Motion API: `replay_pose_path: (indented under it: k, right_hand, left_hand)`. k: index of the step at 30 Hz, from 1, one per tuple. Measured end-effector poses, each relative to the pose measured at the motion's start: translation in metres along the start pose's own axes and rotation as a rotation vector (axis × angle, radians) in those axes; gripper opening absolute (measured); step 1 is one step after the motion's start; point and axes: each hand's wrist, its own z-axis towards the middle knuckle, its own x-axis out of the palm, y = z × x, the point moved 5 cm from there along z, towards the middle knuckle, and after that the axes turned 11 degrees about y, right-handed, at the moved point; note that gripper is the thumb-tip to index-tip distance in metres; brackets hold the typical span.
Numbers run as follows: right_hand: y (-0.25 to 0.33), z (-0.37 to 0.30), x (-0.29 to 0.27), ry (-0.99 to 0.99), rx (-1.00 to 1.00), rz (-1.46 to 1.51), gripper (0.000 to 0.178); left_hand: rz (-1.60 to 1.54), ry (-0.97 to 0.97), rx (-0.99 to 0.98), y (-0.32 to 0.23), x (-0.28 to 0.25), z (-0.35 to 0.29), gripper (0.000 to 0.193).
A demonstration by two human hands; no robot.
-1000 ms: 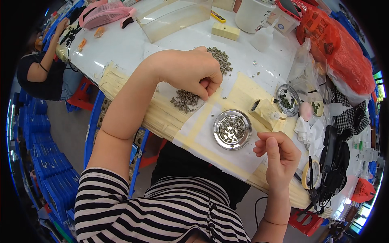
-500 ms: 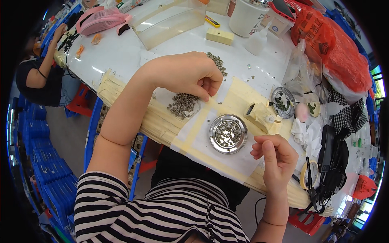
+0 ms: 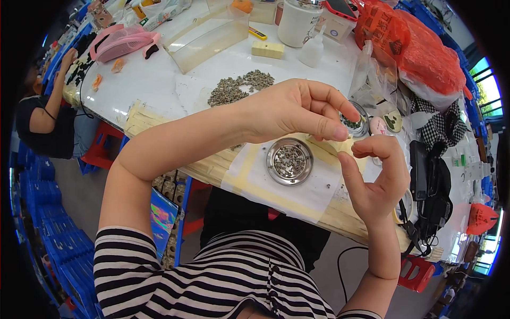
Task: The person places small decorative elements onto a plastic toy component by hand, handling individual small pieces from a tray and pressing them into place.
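My left hand reaches across to the right, above the tape-covered board. Its thumb and forefinger stretch out with a gap between their tips, and I see nothing in them. Close by, my right hand is raised with thumb and forefinger apart and the other fingers curled. Below and left of the hands sits a round metal dish holding many small grey-brown pieces. Partly hidden behind both hands is a yellowish tape-wrapped block. Further back, heaps of similar small pieces lie on the white table.
A second metal dish with dark green pieces stands behind my hands. Red plastic bags, a black strapped bag and a white canister surround the work area. A clear bin stands far left. Another person sits at the left.
My left hand has left the heap of small pieces and swung right, towards my right hand. The right hand has risen slightly and its fingers have spread. The whole view has shifted a little.
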Motion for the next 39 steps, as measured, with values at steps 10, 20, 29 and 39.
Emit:
replay_pose_path:
  k: [10, 20, 29, 39]
  right_hand:
    - [-0.014, 0.011, 0.012, -0.073, -0.033, -0.022, 0.022]
    - [-0.016, -0.004, 0.016, -0.025, -0.099, -0.219, 0.031]
    - [-0.014, -0.005, 0.014, -0.071, -0.175, -0.303, 0.030]
    - [-0.032, -0.004, -0.004, -0.236, -0.141, -0.362, 0.019]
  left_hand:
    - [-0.211, -0.129, -0.051, 0.020, -0.008, 0.001, 0.024]
    - [-0.075, -0.096, -0.120, 0.026, -0.008, -0.010, 0.017]
    - [0.120, -0.068, -0.042, 0.010, -0.015, -0.008, 0.012]
    - [0.401, -0.114, 0.178, -0.001, -0.042, -0.003, 0.023]
